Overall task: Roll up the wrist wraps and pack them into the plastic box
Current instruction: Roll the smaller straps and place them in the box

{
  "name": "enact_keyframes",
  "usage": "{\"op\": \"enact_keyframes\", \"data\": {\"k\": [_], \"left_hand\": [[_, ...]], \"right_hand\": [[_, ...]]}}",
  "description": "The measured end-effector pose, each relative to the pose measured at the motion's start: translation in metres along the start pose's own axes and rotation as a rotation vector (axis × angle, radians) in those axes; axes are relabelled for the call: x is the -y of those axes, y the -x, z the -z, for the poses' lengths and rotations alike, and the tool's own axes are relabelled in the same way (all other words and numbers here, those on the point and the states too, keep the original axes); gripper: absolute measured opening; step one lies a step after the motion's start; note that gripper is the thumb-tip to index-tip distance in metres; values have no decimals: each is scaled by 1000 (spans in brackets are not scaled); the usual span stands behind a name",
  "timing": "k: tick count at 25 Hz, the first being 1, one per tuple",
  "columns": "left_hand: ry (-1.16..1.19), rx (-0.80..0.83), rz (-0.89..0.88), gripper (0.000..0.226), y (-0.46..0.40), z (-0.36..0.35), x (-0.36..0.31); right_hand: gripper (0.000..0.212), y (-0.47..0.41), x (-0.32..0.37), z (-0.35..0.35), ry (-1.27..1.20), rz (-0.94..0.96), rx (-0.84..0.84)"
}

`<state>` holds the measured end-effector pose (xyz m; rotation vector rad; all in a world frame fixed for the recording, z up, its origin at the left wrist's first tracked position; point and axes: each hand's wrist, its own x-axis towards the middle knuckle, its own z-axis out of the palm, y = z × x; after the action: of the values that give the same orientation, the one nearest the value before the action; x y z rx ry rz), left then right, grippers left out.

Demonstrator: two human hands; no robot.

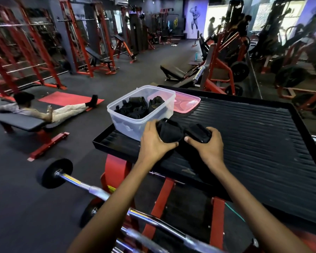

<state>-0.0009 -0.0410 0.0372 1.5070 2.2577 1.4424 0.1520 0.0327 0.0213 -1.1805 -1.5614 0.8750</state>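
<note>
Hands (156, 138) (209, 143) grip wraps (169, 131) — box (128, 123) seemingly touching.

Left arm: bare forearm enters from the lower edge, angled up and slightly right, wrist straight. Left hand (154, 138): back facing the camera, fingers curled over the far side of a black wrist wrap (169, 131), thumb pressed along its near edge, pointing right.

Right arm: bare forearm enters from the lower right, angled up and left. Right hand (209, 144): back up, fingers curled round the wrap's flatter end, thumb extended left toward the left thumb.

Spacing: the 2 thumb tips lie just beside each other, not touching. Both hands hold the 1 wrap between them.
</note>
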Motion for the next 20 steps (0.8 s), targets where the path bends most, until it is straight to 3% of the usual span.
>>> {"op": "enact_keyframes", "data": {"k": [4, 7, 11, 15, 20], "left_hand": [[72, -75, -127, 91, -37, 33, -19], [172, -123, -121, 83, -90, 60, -24], [298, -72, -8, 75, -183, 80, -8], [294, 78, 79, 80, -242, 62, 20], [-61, 338, -51, 79, -272, 34, 57]], "right_hand": [[61, -16, 33, -12, -64, 48, -67], [65, -29, 50, -30, -56, 60, -66], [67, -41, 59, -56, -16, 46, -119], [66, -50, 62, -74, 31, 10, -163], [66, -59, 63, -89, 65, -2, -215]]}}
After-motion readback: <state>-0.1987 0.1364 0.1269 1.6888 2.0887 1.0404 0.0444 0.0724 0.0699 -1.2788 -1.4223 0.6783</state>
